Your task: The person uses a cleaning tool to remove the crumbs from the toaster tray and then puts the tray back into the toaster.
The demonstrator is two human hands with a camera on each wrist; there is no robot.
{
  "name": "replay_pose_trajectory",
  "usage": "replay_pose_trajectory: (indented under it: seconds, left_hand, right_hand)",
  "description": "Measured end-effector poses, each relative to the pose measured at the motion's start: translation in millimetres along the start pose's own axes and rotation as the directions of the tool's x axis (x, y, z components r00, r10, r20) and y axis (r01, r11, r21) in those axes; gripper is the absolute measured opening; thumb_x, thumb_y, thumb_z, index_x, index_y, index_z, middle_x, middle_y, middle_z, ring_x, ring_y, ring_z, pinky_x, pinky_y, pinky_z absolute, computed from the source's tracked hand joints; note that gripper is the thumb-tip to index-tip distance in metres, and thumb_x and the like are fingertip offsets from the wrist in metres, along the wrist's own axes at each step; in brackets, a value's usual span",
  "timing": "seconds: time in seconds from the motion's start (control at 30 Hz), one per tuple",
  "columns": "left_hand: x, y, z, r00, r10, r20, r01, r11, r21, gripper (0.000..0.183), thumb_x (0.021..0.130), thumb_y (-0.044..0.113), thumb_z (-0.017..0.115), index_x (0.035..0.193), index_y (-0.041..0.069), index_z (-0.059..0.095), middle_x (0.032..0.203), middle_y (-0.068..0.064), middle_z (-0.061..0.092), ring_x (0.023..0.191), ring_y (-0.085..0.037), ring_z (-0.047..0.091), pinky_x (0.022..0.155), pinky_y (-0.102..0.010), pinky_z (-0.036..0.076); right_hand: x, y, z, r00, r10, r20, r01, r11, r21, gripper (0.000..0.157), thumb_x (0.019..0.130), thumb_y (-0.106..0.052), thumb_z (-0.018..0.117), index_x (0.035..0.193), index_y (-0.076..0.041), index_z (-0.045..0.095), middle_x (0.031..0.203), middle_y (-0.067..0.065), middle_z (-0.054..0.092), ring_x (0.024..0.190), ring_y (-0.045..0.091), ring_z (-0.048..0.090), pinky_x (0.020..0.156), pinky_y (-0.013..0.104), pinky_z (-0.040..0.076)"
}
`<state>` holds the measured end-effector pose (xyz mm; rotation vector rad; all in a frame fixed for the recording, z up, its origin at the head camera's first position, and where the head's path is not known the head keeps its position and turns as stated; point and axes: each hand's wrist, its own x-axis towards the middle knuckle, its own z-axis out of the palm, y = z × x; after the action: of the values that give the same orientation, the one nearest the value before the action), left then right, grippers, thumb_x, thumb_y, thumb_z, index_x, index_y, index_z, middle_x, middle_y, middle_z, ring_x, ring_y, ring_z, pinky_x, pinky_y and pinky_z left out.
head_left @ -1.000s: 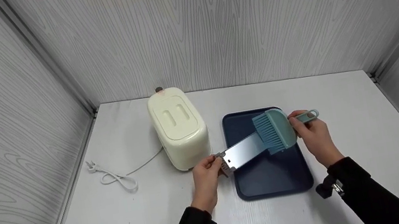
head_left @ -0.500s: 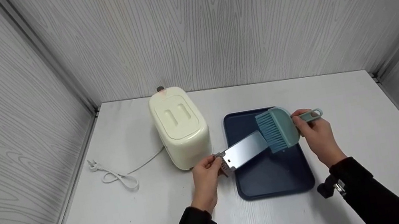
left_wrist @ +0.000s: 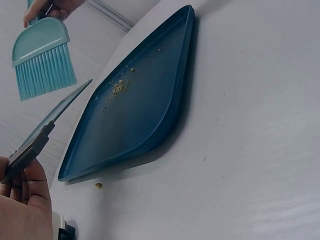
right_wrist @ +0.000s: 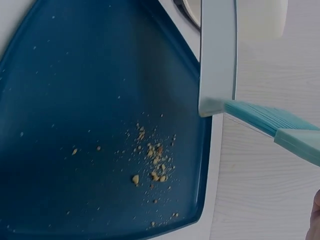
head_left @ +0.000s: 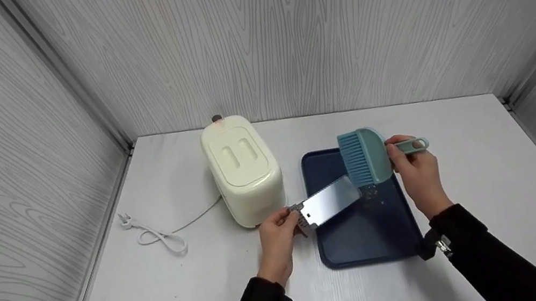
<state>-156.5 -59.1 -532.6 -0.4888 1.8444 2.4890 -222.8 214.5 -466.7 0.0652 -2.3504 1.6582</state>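
Note:
My left hand [head_left: 278, 244] pinches the grey end of a flat, shiny metal crumb tray [head_left: 331, 202], which slants up to the right over a navy serving tray [head_left: 365, 246]. Gripped by its handle in my right hand [head_left: 420, 176] is a teal hand brush [head_left: 376, 154], bristles pointing left. Those bristles [right_wrist: 252, 117] are right at the far end of the metal sheet in the right wrist view. Tan crumbs [right_wrist: 156, 165] lie scattered on the navy tray below, thickest in one small heap [left_wrist: 119, 88] near its edge.
A cream toaster [head_left: 241, 168] with a lid on top stands left of the navy tray. Its white cord [head_left: 169, 243] and plug [head_left: 125, 222] lie on the table further left. One crumb [left_wrist: 98, 185] sits on the white table beside the navy tray.
The brush has swept right off the end of the crumb tray, then lifted away toward the back. Crumbs now show on the navy tray beneath it. My left hand stays almost still.

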Motion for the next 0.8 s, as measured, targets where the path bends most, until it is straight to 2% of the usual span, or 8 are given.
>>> replay_pose_trajectory:
  seconds: [0.13,0.27,0.37,0.53,0.73,0.8]
  left_hand:
    - [0.0,-0.5,0.5,1.000,0.000,-0.001,0.000,1.000,-0.004,0.026,0.099,0.003,0.065,0.120,-0.013,0.066,0.102,-0.017,0.069,0.080,-0.017,0.064,0.070,-0.028,0.055]
    - [-0.4,-1.2,0.7,1.000,-0.001,0.001,0.001,1.000,-0.003,0.028,0.099,0.003,0.065,0.122,-0.014,0.065,0.103,-0.017,0.069,0.082,-0.017,0.065,0.071,-0.027,0.055]
    - [-1.1,-0.7,0.0,1.000,0.000,0.008,0.000,1.000,0.005,0.029,0.100,0.005,0.065,0.123,-0.013,0.064,0.105,-0.018,0.069,0.084,-0.017,0.065,0.073,-0.027,0.055]
    - [-1.6,-0.3,0.0,1.000,-0.001,0.013,0.001,1.000,0.014,0.029,0.100,0.006,0.065,0.122,-0.013,0.064,0.106,-0.018,0.068,0.086,-0.017,0.065,0.075,-0.026,0.055]
    - [-1.5,-1.1,0.7,1.000,-0.003,0.002,0.003,1.000,0.008,0.026,0.099,0.003,0.065,0.119,-0.013,0.065,0.102,-0.017,0.068,0.084,-0.017,0.065,0.074,-0.027,0.056]
    - [-1.6,-1.2,0.7,1.000,-0.003,-0.001,0.003,1.000,0.008,0.026,0.099,0.002,0.065,0.119,-0.013,0.065,0.102,-0.017,0.068,0.084,-0.017,0.065,0.073,-0.027,0.056]
  right_hand:
    - [3,2,6.9,0.998,-0.050,-0.033,0.050,0.999,0.005,0.040,0.108,-0.036,0.056,0.134,-0.008,0.062,0.110,0.013,0.068,0.088,0.016,0.060,0.074,0.023,0.049]
    - [3,0,12.7,0.995,-0.089,-0.045,0.088,0.996,-0.032,0.043,0.108,-0.041,0.053,0.136,-0.009,0.061,0.114,0.011,0.070,0.090,0.016,0.062,0.072,0.024,0.048]
    - [2,1,17.7,0.992,-0.116,-0.045,0.114,0.993,-0.040,0.041,0.108,-0.039,0.053,0.136,-0.009,0.060,0.120,0.011,0.070,0.092,0.015,0.064,0.071,0.024,0.048]
    - [0,5,24.8,0.985,-0.170,-0.038,0.168,0.984,-0.051,0.036,0.109,-0.031,0.054,0.133,-0.006,0.062,0.119,0.015,0.071,0.092,0.018,0.067,0.067,0.020,0.048]
    - [-6,10,27.5,0.976,-0.217,-0.006,0.216,0.973,-0.084,0.032,0.108,-0.027,0.056,0.130,-0.006,0.064,0.120,0.015,0.071,0.104,0.026,0.071,0.076,0.015,0.051]
    - [-8,11,26.8,0.972,-0.234,0.000,0.232,0.966,-0.111,0.030,0.108,-0.026,0.057,0.128,-0.005,0.065,0.118,0.015,0.072,0.104,0.026,0.071,0.076,0.014,0.051]
